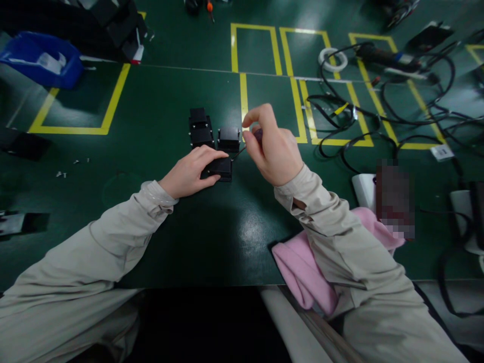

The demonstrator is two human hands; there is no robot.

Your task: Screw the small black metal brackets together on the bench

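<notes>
Black, small and rectangular, a block (222,166) is clasped on the green tabletop (204,227) between the left hand's (191,170) thumb and fingers, to the palm's right, its long axis running roughly left-right. A dark-handled, thin-shafted screwdriver (258,134) is gripped by the right hand (278,151), aimed leftward at the block's far right corner. Beyond the block, other black pieces (229,137) are seen.

A green desk (181,227) fills most of the view, its surface glossy, with a pale patch of reflected light near the middle of its front edge. Yellow tape (68,130) outlines rectangles toward its far side and left. A thin pale seam (181,68) crosses it from side to side. Below the front edge, it is dark.
</notes>
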